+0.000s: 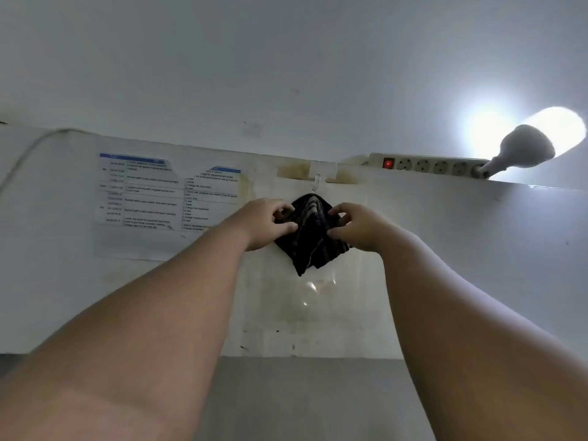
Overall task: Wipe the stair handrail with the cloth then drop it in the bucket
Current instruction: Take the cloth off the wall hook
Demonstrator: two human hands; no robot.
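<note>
A dark striped cloth [310, 237] hangs against the white wall just below a clear plastic hook [316, 183]. My left hand [264, 222] pinches the cloth's left edge. My right hand [356, 227] pinches its right edge. Both arms reach up and forward to it. Whether the cloth's top still sits on the hook I cannot tell. No handrail or bucket is in view.
A printed schedule sheet [143, 192] is stuck to the wall left of the cloth. A white power strip [429, 165] with a red switch sits on the wall's top ledge, a lit lamp [528, 148] plugged into its right end. A cable [28, 154] runs at far left.
</note>
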